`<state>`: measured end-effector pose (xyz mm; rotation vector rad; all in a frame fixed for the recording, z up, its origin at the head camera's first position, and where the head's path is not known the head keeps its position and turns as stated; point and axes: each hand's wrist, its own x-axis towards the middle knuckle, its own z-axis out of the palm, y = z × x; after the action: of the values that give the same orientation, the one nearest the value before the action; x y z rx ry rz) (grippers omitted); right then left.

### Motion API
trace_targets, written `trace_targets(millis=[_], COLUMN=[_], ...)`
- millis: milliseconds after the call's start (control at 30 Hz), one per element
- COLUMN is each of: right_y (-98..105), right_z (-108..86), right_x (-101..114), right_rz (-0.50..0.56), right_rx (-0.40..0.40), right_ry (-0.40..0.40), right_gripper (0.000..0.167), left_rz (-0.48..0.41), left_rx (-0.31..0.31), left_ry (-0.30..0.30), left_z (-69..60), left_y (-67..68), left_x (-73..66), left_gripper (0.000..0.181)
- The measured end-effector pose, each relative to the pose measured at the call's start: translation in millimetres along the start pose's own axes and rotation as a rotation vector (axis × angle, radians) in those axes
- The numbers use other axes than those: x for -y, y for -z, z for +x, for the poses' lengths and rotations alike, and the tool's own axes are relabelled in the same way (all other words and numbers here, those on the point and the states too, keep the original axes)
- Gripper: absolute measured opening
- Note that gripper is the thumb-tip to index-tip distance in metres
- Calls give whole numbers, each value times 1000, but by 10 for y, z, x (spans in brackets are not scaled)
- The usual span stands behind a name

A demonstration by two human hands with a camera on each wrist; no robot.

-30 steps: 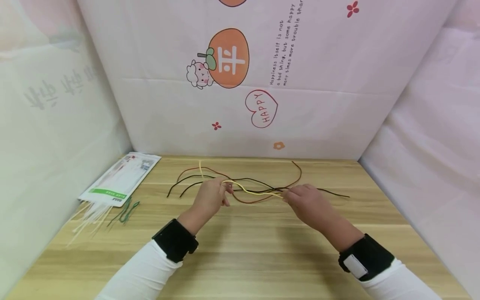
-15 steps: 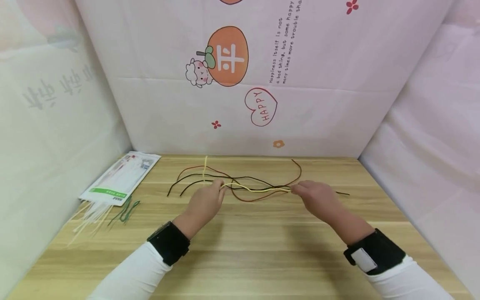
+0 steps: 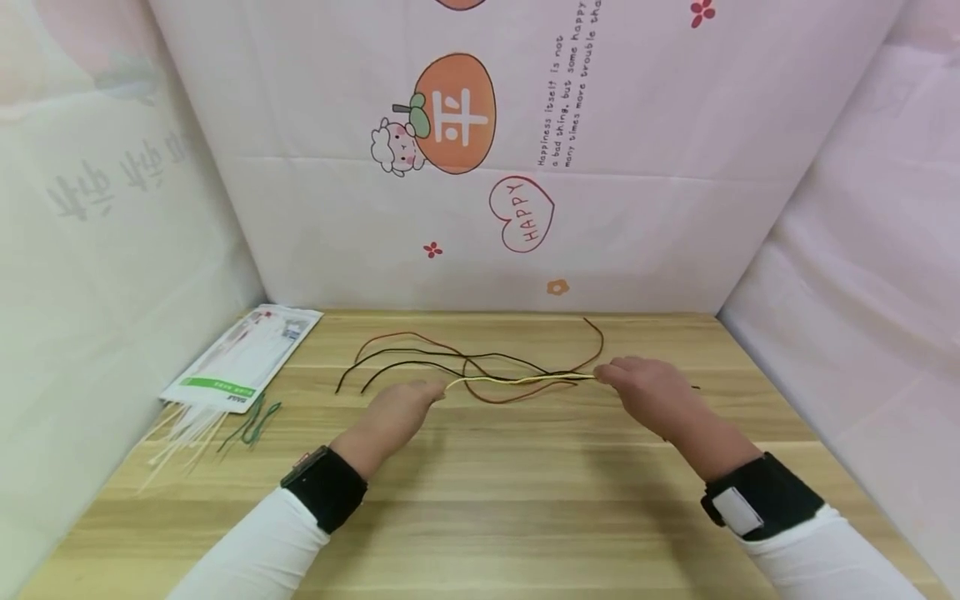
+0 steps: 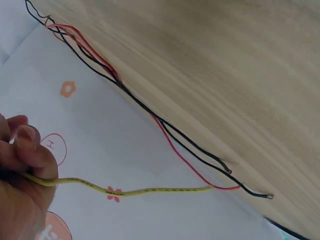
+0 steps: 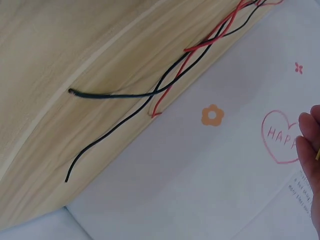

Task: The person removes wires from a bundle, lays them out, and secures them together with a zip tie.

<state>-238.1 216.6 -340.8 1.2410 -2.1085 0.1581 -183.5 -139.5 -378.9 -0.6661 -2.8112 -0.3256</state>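
A thin yellow wire (image 3: 480,379) spans the gap between both hands, nearly straight, in the head view. My left hand (image 3: 397,417) pinches it at the left, and my right hand (image 3: 648,396) grips it at the right. From the left hand (image 4: 25,185) a loose length of yellow wire (image 4: 150,190) sticks out in the left wrist view. Behind the hands, black wires (image 3: 390,352) and red wires (image 3: 408,334) lie crossed on the table. Only part of the right hand (image 5: 311,150) shows in the right wrist view, with a sliver of yellow at the edge.
At the left of the wooden table (image 3: 480,517) lies a white packet (image 3: 288,333) with a green stripe. White zip ties (image 3: 183,433) fan out from its opening, beside a bent green wire (image 3: 255,427). A printed cloth wall (image 3: 637,242) rises behind the table.
The hands have drawn apart, the left one leftward and nearer, the right one rightward. The yellow wire between them has straightened. Its tail beyond the left hand has dropped from the head view.
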Motion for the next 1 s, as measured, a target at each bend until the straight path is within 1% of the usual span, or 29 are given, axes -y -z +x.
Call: trace_targets(millis=[33, 100, 133, 167, 233, 267, 300, 367, 400, 433, 467, 533, 600, 667, 767, 867, 933, 1000], right_y=[-2, 0, 6, 15, 38, 51, 61, 77, 81, 83, 84, 85, 88, 94, 98, 88, 72, 56], right_z=[-4, -21, -30, -38, -57, -66, -73, -81, -83, -83, -82, -79, -80, -83, -81, -64, -50, -46], right_x=[0, -12, -23, -37, -68, -83, -96, -111, -114, -111, -104, -77, -39, -1, 23, -2, -35, -73], right_rz=[-6, -18, -27, -39, -53, -54, -57, -54, -52, -53, -58, -70, -91, -112, -124, -119, -122, -135], right_rx=[-8, -27, -39, -51, -69, -67, -65, -51, -43, -35, -27, -12, 9, 30, 42, 31, 25, 28], right_ry=[6, 13, 14, 9, 1, 1, 4, 15, 21, 29, 36, 49, 57, 67, 80, 103, 117, 128], right_gripper=[37, 38, 38, 38, 38, 38, 38, 38, 36, 33, 30, 26, 28, 35, 40, 36, 35, 34], left_rz=[-14, -85, -127, -172, -238, -250, -253, -248, -252, -255, -263, -296, -305, -270, -171, -88, -46, -10], left_rx=[-8, 38, 77, 128, 226, 270, 300, 330, 327, 316, 297, 254, 194, 135, 57, 21, 2, -31], left_ry=[-2, 5, 8, 20, 22, 18, 6, -8, -11, -1, 17, 72, 118, 136, 110, 67, 18, -57], left_z=[-3, -4, -7, -16, -42, -60, -77, -100, -101, -99, -96, -82, -74, -69, -66, -77, -106, -147], left_y=[1, 19, 40, 63, 107, 126, 142, 156, 157, 156, 157, 156, 159, 168, 176, 168, 149, 123], left_x=[6, -2, -17, -37, -88, -116, -144, -188, -203, -212, -216, -207, -183, -147, -79, 6, 67, 121], left_gripper=[16, 17, 16, 16, 22, 27, 31, 36, 36, 36, 38, 45, 53, 52, 48, 49, 52, 50])
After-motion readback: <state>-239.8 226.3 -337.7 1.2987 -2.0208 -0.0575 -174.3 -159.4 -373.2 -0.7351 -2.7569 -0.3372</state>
